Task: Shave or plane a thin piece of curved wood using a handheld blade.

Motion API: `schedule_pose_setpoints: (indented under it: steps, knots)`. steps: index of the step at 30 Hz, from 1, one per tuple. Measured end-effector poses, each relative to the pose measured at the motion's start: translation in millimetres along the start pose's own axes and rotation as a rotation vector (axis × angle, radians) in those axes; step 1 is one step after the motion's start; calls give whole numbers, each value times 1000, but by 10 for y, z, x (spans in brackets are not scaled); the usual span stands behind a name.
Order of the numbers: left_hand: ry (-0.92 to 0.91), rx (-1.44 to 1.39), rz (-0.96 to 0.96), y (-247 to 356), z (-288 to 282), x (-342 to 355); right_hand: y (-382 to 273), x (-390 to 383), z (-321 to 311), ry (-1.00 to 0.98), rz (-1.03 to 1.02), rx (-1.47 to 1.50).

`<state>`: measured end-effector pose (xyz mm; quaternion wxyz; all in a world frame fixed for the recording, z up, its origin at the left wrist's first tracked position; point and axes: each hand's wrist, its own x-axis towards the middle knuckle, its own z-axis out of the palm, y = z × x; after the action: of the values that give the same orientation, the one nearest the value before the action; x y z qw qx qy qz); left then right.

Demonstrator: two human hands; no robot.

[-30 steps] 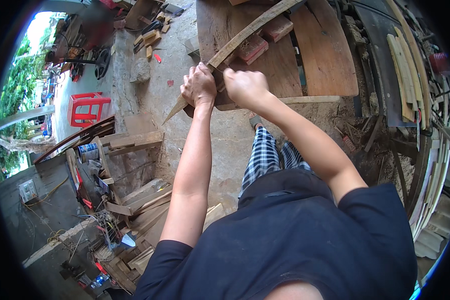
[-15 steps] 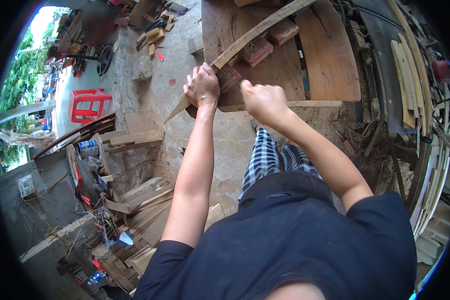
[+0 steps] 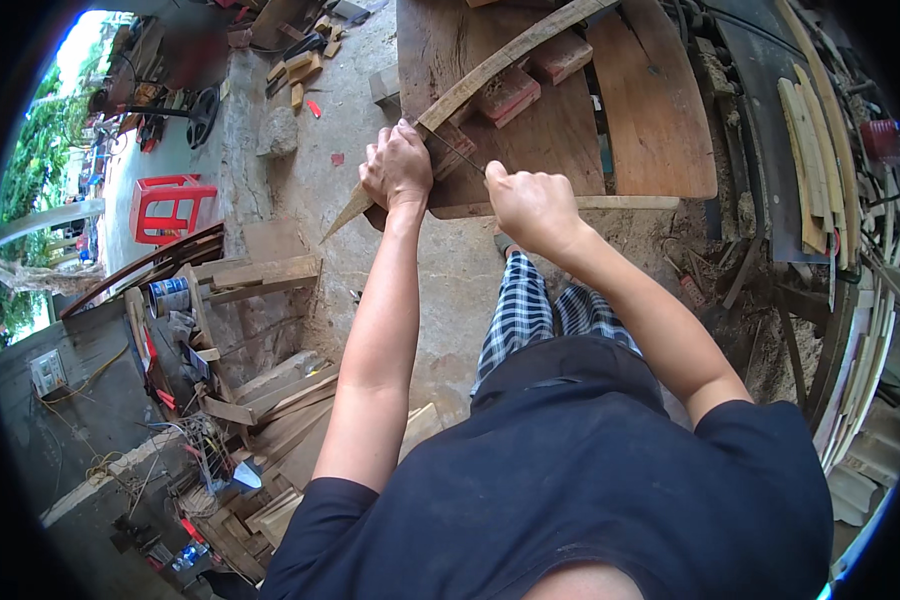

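Note:
My left hand (image 3: 397,168) is closed around the lower part of a long curved wooden strip (image 3: 515,52), whose pointed end juts out past the hand at lower left. In my right hand (image 3: 535,205), closed in a fist, is a thin, dark, straight tool (image 3: 460,153). It runs from the fist up to the strip beside my left hand; its exact kind does not show. The strip lies slanted over wooden blocks with reddish sides (image 3: 510,97), on a brown wooden tabletop (image 3: 555,155).
On the far floor are small wood offcuts (image 3: 300,70) and a grey stone lump (image 3: 277,135). A red plastic stool (image 3: 170,207) stands at left. Scrap timber (image 3: 280,395) is heaped at lower left, and long wooden strips (image 3: 810,165) lean at right.
My right hand has drawn slightly back from the strip, and more of the thin tool shows. My left hand keeps its hold on the strip. The whole view has shifted slightly.

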<state>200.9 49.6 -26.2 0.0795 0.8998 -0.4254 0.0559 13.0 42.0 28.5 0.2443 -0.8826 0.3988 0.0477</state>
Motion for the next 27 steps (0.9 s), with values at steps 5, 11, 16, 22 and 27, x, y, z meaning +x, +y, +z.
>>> schedule_pose_setpoints:
  steps: [5, 11, 16, 22, 27]
  knots:
    - [-5, -16, -2, 32, 52, 38, -99, 555, 75, 154, -45, 39]
    - [24, 10, -30, -6, 54, 36, -35, 190, 69, 115, -39, 56]
    - [60, -14, -2, 50, 72, 51, -17, 499, 78, 210, -86, 79]
    - [27, -9, -38, -51, 111, 35, -91, 453, 87, 147, -75, 44]
    - [-21, -7, -50, 14, -2, 64, -4, 214, 3, 61, -17, 14]
